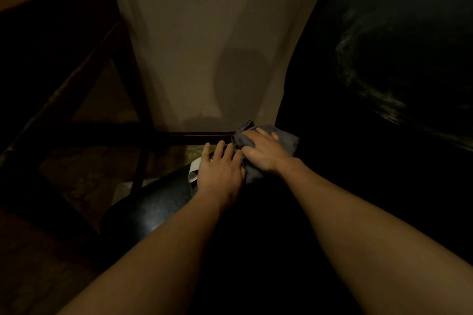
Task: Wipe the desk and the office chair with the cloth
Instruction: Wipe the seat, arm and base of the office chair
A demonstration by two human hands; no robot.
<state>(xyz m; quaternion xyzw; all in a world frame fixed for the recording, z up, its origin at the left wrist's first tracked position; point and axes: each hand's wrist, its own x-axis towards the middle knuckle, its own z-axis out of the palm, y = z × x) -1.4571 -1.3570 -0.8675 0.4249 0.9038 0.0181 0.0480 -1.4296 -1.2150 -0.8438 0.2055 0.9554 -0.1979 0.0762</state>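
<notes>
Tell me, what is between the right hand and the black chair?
The grey cloth. In the head view the right hand lies flat on top of it, pressing it onto the chair.

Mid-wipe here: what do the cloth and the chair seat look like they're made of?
The cloth: soft grey fabric, maybe terry, matte, bunched in folds. The chair seat: black, likely leather or vinyl, finely grained, catching a soft sheen. Dim light leaves both uncertain.
</notes>
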